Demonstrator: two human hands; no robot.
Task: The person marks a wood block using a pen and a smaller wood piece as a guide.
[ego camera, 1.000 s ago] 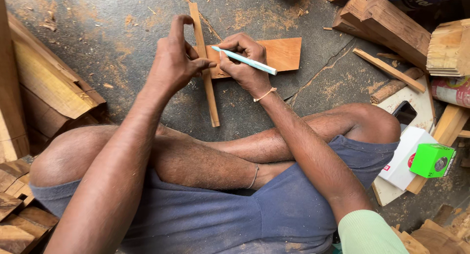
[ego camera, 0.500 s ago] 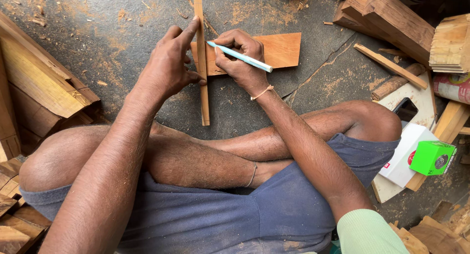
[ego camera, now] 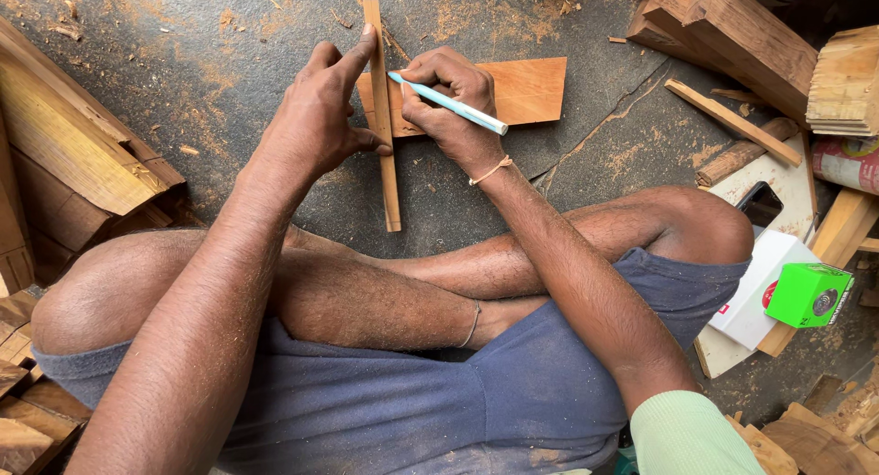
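Looking down past my crossed legs, I see my left hand (ego camera: 320, 118) pressing fingers and thumb onto the narrow wooden strip (ego camera: 382, 118), pinning it upright across the flat orange-brown board (ego camera: 522, 90) on the dusty floor (ego camera: 183, 35). My right hand (ego camera: 449, 95) pinches a pale blue pen (ego camera: 449, 102), tip against the strip's edge, over the board.

A wooden strip (ego camera: 382, 118) lies across a flat board (ego camera: 513, 90) on the floor (ego camera: 183, 54); stacked timber (ego camera: 73, 154) left, boxes (ego camera: 787, 292) right.
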